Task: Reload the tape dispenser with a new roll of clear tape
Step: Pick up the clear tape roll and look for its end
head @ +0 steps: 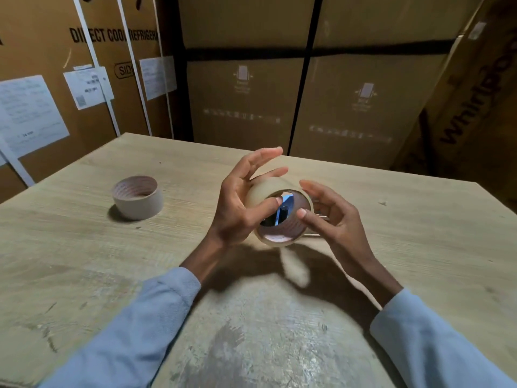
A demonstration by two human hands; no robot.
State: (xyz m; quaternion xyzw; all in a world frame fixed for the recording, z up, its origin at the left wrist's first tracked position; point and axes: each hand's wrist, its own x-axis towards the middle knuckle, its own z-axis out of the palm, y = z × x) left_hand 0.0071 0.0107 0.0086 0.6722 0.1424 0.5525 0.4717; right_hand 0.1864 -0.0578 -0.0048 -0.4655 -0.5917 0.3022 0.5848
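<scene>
Head view: both hands (282, 208) hold tape roll (258, 196).

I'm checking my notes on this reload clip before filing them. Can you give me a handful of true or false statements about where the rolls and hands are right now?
1. Both hands hold the tape roll above the table. True: the left hand and the right hand are on either side of it.
2. The empty cardboard core lies inside a box. False: it stands on the table, left of the hands.
3. The left thumb reaches into the roll's hole. True.
4. The person wears gloves. False: bare hands, light blue sleeves.
5. Cardboard cartons stand behind the table. True.
</scene>
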